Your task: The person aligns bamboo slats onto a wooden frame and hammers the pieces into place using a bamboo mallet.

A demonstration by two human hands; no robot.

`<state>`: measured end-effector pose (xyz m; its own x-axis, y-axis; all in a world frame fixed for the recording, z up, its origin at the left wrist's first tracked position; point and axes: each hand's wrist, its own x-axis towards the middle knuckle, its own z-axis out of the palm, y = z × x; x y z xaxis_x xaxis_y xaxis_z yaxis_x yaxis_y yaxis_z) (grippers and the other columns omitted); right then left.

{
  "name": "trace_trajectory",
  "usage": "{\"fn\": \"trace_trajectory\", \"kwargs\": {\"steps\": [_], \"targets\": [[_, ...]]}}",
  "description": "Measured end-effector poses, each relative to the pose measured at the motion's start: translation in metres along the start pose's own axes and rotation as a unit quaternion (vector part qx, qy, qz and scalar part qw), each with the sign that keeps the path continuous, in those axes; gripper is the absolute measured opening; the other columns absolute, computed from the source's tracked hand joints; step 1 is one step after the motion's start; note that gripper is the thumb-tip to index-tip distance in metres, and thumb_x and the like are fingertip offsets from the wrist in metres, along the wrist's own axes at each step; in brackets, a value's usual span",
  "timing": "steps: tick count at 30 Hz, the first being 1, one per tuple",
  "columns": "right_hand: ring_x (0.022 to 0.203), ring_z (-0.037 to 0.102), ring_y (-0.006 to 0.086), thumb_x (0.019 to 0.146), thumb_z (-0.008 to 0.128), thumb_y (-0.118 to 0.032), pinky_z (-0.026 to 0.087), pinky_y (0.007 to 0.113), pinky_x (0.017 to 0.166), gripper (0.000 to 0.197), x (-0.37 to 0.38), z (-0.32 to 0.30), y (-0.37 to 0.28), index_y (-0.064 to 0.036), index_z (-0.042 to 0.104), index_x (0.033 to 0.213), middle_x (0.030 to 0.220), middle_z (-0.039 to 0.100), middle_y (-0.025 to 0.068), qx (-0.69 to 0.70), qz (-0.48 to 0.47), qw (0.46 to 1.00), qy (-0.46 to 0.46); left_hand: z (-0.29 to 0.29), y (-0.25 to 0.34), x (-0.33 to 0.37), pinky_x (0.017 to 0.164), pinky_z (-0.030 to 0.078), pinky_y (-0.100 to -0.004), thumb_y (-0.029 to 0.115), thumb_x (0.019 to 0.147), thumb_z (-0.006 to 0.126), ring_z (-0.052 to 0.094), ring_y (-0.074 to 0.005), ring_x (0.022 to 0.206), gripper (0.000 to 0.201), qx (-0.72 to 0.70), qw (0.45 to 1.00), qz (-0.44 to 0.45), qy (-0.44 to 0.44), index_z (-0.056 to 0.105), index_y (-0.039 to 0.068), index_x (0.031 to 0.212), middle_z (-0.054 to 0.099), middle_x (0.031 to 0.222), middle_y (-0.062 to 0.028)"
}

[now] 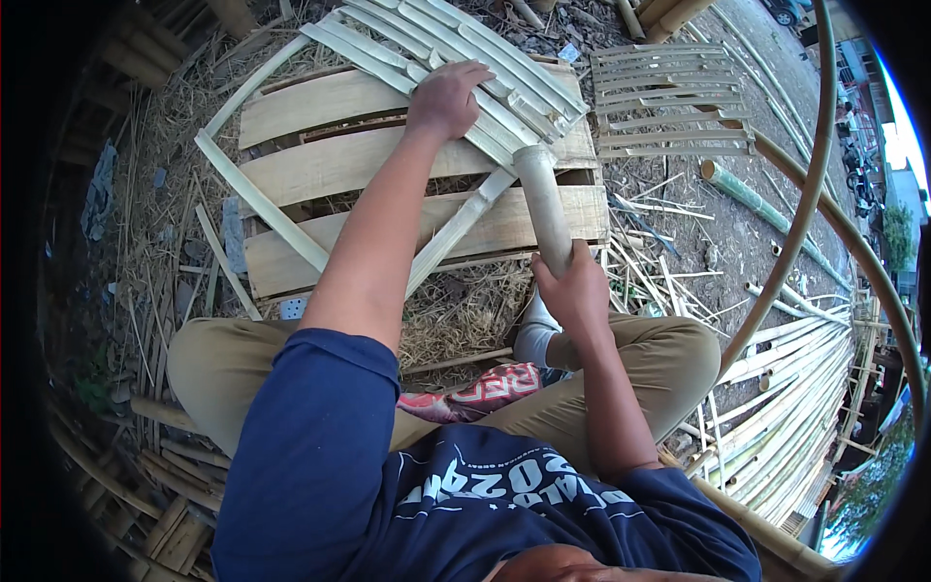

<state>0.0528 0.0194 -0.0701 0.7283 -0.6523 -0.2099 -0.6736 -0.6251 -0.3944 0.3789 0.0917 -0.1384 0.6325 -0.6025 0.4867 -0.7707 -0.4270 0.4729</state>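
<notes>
My left hand (448,97) rests on a panel of split bamboo slats (519,73), its fingers stretched over the pale strips. My right hand (574,288) is closed around the near end of a thick, pale round bamboo piece (545,204). The far end of that piece is at the panel's near right edge; I cannot tell whether it touches. Beneath the panel lies a low platform of wide wooden planks (339,175) with gaps between them. Joined strips (257,199) form a slanted frame that reaches over the planks on the left.
Another slatted bamboo panel (669,87) lies at the far right. Nearby are a green bamboo pole (766,213) and many long poles (786,388). Curved poles (810,175) rise at the right. Bamboo offcuts (650,272) and straw litter the ground; my crossed legs (640,369) flank the near side.
</notes>
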Motion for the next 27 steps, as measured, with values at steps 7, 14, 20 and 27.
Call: {"fn": "trace_trajectory", "kwargs": {"steps": [7, 14, 20, 27], "targets": [[0.083, 0.073, 0.0491, 0.093, 0.077, -0.041, 0.056, 0.055, 0.075, 0.053, -0.004, -0.015, -0.009, 0.0047, 0.06, 0.112, 0.087, 0.073, 0.0293, 0.061, -0.022, 0.998, -0.011, 0.003, -0.005, -0.007, 0.118, 0.048, -0.0434, 0.005, 0.086, 0.05, 0.06, -0.0299, 0.135, 0.052, 0.004, 1.0, -0.001, 0.001, 0.074, 0.021, 0.129, 0.068, 0.143, -0.0059], [0.082, 0.072, 0.0499, 0.094, 0.075, -0.035, 0.056, 0.056, 0.075, 0.047, 0.005, -0.002, -0.001, 0.0024, 0.057, 0.117, 0.088, 0.073, 0.0301, -0.026, -0.044, 0.998, -0.025, 0.0, 0.006, 0.001, 0.111, 0.053, -0.0415, 0.002, 0.088, 0.051, 0.063, -0.0273, 0.131, 0.047, -0.004, 0.999, 0.014, 0.033, 0.077, 0.018, 0.124, 0.07, 0.139, -0.0033], [0.086, 0.072, 0.0501, 0.092, 0.075, -0.038, 0.055, 0.056, 0.077, 0.052, -0.005, -0.003, -0.008, 0.003, 0.059, 0.119, 0.09, 0.073, 0.0306, 0.0, -0.018, 1.0, 0.003, 0.0, -0.001, -0.004, 0.111, 0.053, -0.0415, 0.002, 0.088, 0.049, 0.063, -0.0259, 0.131, 0.049, 0.0, 1.0, -0.012, 0.021, 0.076, 0.02, 0.125, 0.071, 0.138, -0.0024], [0.081, 0.073, 0.0482, 0.093, 0.077, -0.037, 0.057, 0.055, 0.075, 0.048, 0.004, -0.005, -0.004, 0.0034, 0.059, 0.112, 0.09, 0.073, 0.03, 0.002, -0.033, 0.999, -0.029, 0.002, -0.002, -0.004, 0.111, 0.053, -0.0413, 0.004, 0.087, 0.051, 0.064, -0.027, 0.129, 0.048, 0.006, 1.0, -0.005, 0.025, 0.076, 0.02, 0.124, 0.071, 0.136, -0.0033]]}}
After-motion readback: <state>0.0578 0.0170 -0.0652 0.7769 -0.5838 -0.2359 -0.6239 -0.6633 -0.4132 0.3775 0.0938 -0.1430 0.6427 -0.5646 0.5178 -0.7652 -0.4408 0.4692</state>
